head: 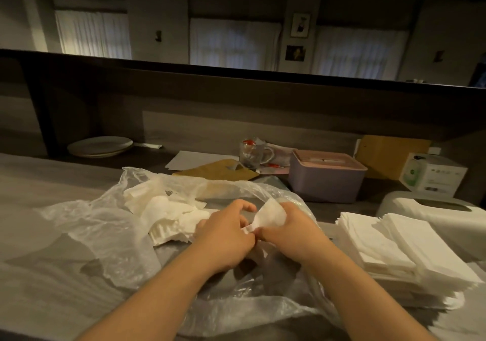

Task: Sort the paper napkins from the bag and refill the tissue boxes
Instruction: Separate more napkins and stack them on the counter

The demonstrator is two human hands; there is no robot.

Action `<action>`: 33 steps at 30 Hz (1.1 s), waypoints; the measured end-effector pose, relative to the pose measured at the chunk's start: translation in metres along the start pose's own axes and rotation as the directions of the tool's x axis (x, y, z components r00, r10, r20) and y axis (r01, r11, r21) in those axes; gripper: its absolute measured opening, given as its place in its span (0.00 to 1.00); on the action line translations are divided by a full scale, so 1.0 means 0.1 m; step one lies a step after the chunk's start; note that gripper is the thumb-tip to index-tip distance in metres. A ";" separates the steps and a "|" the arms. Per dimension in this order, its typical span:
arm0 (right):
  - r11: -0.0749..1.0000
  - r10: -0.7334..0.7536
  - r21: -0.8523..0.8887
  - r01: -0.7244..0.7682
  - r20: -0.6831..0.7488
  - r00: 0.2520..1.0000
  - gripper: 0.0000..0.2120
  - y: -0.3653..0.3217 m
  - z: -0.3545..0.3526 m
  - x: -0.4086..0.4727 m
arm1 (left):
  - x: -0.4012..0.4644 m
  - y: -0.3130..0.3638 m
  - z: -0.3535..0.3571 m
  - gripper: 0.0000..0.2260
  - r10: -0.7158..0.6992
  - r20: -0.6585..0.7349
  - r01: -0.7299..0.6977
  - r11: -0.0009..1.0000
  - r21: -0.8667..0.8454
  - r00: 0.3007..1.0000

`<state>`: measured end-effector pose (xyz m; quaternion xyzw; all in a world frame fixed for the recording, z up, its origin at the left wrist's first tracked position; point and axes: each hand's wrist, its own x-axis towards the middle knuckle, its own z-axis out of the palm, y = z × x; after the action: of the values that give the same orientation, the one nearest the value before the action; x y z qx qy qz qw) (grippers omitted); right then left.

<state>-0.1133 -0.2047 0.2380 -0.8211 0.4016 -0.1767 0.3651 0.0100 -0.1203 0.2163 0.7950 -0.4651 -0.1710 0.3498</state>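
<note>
Paper napkin (271, 215) pinched between left hand (226, 238) and right hand (292, 231) over bag (105, 230). Sorted stack (399, 251) at right, loose pile (168, 214) left inside. Boxes (326, 176) not yet refilled, probably.

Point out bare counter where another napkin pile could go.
Free: the counter left of the plastic bag, in front of the plates. Crowded: the right, with the napkin stack, white tissue box and pink tissue box; both hands work mid-bag.
</note>
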 end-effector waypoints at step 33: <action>0.869 -0.495 -0.094 0.486 -0.152 0.855 0.21 0.06 0.02 -0.08 | -0.09 0.09 -0.34 0.23 0.089 0.450 0.446 0.060 -0.893 0.889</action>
<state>-0.1203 -0.1999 0.2321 -0.8873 0.2133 -0.3231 0.2505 0.0196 -0.1019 0.2460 0.3466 -0.1785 -0.6355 0.6665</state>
